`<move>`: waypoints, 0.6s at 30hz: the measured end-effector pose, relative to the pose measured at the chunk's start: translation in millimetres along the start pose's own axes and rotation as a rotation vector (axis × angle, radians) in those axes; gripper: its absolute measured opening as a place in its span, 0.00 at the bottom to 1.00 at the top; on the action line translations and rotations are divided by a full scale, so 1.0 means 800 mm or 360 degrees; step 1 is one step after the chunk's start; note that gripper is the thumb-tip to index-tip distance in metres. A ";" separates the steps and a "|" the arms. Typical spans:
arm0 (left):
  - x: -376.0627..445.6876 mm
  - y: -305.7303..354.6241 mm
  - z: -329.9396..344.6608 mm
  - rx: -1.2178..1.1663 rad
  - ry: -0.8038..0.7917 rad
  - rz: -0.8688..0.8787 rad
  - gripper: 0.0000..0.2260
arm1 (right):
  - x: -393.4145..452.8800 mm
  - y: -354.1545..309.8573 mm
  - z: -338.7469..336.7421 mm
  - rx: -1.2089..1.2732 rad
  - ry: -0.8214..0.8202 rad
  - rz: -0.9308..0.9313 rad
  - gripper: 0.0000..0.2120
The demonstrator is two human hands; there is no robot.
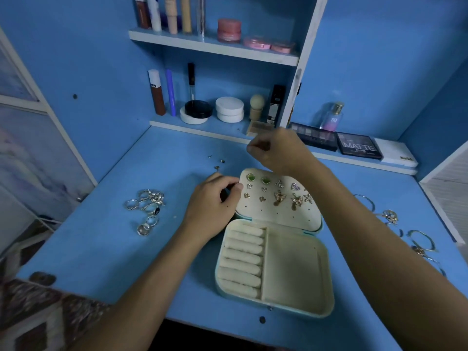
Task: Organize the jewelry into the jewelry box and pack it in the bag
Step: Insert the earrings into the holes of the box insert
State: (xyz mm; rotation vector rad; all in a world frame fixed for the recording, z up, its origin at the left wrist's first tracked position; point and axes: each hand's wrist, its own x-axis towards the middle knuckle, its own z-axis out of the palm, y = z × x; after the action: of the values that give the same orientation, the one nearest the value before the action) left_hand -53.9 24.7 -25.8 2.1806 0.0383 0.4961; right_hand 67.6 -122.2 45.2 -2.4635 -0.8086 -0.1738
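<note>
An open cream-lined jewelry box (296, 269) lies on the blue desk (114, 249). Its raised lid (281, 214) carries several earrings pinned in rows. My left hand (212, 203) grips the lid's left edge, thumb and fingers curled on it. My right hand (276, 150) hovers behind the lid's top edge with fingertips pinched together; whatever it pinches is too small to make out. Several silver rings (148, 209) lie in a heap left of the box. A few tiny earring pieces (217, 163) sit behind my left hand. Bangles and bracelets (415, 236) lie on the right.
Shelves at the back hold cosmetics: tubes, jars (229, 30) and compacts (229, 108). Eyeshadow palettes (359, 145) and a perfume bottle (333, 117) stand along the back ledge on the right. A patterned fabric (38, 315) shows at the lower left.
</note>
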 end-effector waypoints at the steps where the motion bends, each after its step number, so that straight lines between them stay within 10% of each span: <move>1: 0.000 0.000 0.000 -0.0006 0.0002 -0.0003 0.08 | 0.007 -0.002 0.004 -0.0012 -0.0011 -0.0024 0.08; 18: 0.003 0.000 0.001 -0.0013 0.0012 0.0004 0.05 | 0.064 -0.015 0.054 -0.0140 -0.0465 0.0055 0.07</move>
State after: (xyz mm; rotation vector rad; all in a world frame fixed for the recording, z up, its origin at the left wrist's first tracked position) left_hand -51.6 24.5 -25.0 2.1713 0.0376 0.5054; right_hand 100.2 -64.7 28.3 -2.6208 -0.8942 0.1715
